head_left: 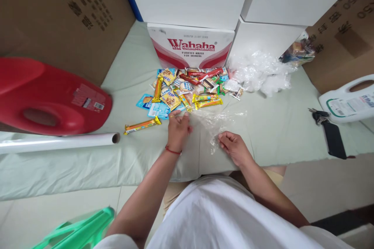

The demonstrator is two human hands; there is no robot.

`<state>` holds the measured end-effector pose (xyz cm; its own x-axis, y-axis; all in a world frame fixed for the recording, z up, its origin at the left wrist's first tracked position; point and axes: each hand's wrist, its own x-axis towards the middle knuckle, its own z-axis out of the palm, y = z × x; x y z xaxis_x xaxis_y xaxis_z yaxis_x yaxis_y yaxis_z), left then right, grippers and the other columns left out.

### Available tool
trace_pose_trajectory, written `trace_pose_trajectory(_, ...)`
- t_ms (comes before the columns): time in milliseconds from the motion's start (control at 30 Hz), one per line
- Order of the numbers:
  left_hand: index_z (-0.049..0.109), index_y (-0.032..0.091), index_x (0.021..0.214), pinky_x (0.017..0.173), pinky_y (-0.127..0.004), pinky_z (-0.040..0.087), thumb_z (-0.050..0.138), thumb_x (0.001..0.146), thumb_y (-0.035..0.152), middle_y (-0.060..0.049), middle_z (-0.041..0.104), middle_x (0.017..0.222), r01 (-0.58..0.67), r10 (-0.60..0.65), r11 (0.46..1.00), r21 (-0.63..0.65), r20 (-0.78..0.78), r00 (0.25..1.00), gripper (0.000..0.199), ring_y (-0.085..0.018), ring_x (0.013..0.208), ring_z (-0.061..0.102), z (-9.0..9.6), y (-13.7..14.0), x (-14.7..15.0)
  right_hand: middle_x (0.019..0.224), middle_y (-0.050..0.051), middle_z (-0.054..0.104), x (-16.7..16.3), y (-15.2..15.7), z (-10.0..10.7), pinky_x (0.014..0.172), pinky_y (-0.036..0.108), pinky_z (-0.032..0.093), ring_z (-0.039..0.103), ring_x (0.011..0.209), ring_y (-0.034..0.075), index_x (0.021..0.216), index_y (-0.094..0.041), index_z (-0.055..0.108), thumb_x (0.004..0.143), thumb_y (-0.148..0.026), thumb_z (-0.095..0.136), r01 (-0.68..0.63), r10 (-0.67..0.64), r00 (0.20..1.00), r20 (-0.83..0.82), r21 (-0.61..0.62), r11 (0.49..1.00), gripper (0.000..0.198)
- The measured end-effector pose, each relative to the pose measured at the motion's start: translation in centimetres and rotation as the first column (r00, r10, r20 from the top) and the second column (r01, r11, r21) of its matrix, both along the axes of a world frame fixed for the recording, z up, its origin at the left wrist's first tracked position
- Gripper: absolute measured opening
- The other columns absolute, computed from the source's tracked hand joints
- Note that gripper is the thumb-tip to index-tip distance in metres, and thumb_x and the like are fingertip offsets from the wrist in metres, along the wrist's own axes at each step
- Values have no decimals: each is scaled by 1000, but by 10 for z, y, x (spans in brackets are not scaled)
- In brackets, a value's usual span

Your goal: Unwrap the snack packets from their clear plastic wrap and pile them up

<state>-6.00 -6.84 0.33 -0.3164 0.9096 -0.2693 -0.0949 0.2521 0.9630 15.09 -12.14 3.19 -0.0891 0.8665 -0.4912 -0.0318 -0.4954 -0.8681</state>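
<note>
My right hand (pixel 233 147) pinches the lower edge of a clear plastic bag (pixel 212 122) that lies crumpled above the light green cloth. At the bag's upper left end is my left hand (pixel 179 127), wearing a red cord bracelet; its fingers are curled at the plastic, slightly blurred. Just beyond the left fingertips spreads a pile of small wrapped snacks (pixel 187 85). Blue snack packets (pixel 159 110) are at the pile's near left side, and yellow snack bars (pixel 208 103) are near the bag. One yellow and orange snack bar (pixel 142 125) lies apart, left of my left hand.
Behind the snacks stands a Wahaha water carton (pixel 191 48). Crumpled clear bags (pixel 260 72) are heaped right of it. A red jug (pixel 58 97) and a white roll (pixel 58 142) lie left. At right are a white jug (pixel 350 99), keys (pixel 319 116) and a black case (pixel 334 138).
</note>
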Motion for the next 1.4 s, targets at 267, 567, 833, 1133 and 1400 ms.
trace_pose_trajectory(267,55,21,112,79,-34,58,71,83,54,-9,63,113,44,-19,992,116,-207,978,46,-22,103,67,13,-31,13,58,-5,51,-18,6,-11,45,24,17,31,48,7,71,-19,60,75,-60,74,-29,27,998,49,41,999,43)
trace_pose_trajectory(567,59,20,131,108,-50,47,82,76,27,-18,64,133,494,-313,862,110,-652,691,60,-35,124,61,16,4,103,52,-4,43,-18,11,-30,51,27,27,34,53,12,62,-24,49,73,-47,68,-85,65,991,120,171,982,32)
trace_pose_trajectory(833,69,22,88,81,-35,53,57,84,8,-5,72,88,536,-423,844,20,-590,688,19,-21,80,68,-13,28,95,82,5,60,64,-59,31,67,34,46,54,71,21,99,-24,68,92,-48,65,-12,-440,706,555,631,776,24)
trace_pose_trajectory(1133,69,22,87,72,-33,52,58,82,12,-3,71,82,556,-449,830,39,-546,708,15,-19,70,65,-12,6,98,97,12,64,131,-72,-38,89,47,50,58,92,29,131,-11,56,89,-57,61,36,-415,334,846,429,903,62)
trace_pose_trajectory(1400,70,20,93,72,-28,51,57,87,13,-2,72,87,613,-529,782,110,-401,747,16,-14,73,65,2,-34,114,84,3,64,109,-56,-42,78,36,52,58,71,19,118,-15,67,93,-35,54,31,-454,499,738,509,860,35)
